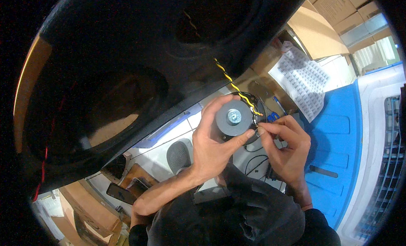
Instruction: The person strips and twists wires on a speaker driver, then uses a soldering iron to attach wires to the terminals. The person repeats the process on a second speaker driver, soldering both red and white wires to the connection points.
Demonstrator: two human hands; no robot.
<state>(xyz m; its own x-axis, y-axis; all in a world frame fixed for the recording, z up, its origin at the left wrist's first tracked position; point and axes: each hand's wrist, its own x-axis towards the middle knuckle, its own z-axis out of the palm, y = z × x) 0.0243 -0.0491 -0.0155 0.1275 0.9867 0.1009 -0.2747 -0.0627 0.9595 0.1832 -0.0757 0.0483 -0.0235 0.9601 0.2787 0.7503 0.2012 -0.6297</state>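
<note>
My left hand point(213, 151) is wrapped around a small speaker driver point(226, 124), its round grey magnet turned up toward me. A shiny metal disc sits in the magnet's middle. My right hand point(285, 146) is closed in a pinch at the driver's edge, by its small metal terminals. What lies between those fingertips is too small to make out. A twisted yellow-and-black wire point(233, 84) runs from the large black speaker cabinet point(203, 68) down to the driver. Its bare end rests near the terminals, just above my right fingertips.
The cabinet, with large round openings, fills the upper left; a red wire point(46, 151) hangs there. A blue plastic panel point(330, 161) stands at right, below a printed sheet point(298, 76). Cardboard boxes point(334, 13) lie beyond. A phone point(120, 193) and open carton point(91, 208) are lower left.
</note>
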